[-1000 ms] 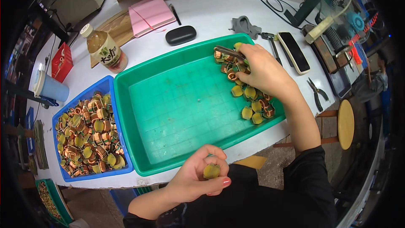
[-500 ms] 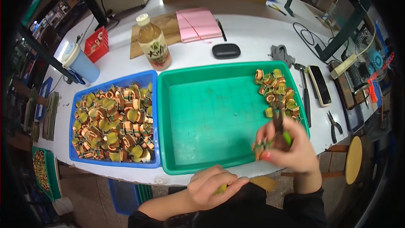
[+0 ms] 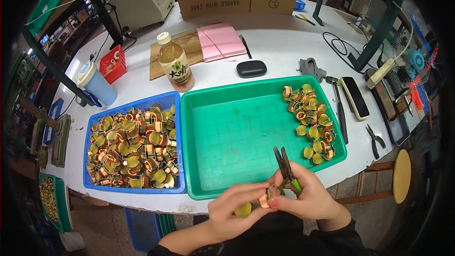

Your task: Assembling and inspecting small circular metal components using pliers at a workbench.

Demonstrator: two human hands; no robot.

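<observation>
My right hand (image 3: 305, 196) grips pliers (image 3: 283, 163) with dark jaws and green handles, jaws pointing up and away. Its thumb also presses on a copper-wound coil (image 3: 263, 202), which the fingertips of both hands meet around. Within the curled fingers of my left hand (image 3: 232, 208) sits another coil with a yellow-green face (image 3: 243, 209). Both hands are just off the front edge of the green tray (image 3: 227, 114). Similar coils (image 3: 310, 118) lie along that tray's right side. To its left, the blue tray (image 3: 178, 151) is heaped with more coils (image 3: 132, 147).
Behind the trays stand a drink bottle (image 3: 175, 66), a pink notebook (image 3: 222, 41) and a black case (image 3: 251, 68). On the right lie a hammer-like tool (image 3: 340, 109), a phone (image 3: 354, 97) and small pliers (image 3: 375, 141). A blue cup (image 3: 98, 85) stands at left.
My right hand has moved left and down from the green tray's right side with the pliers and a coil, and now meets my left hand. The whole view has shifted slightly.
</observation>
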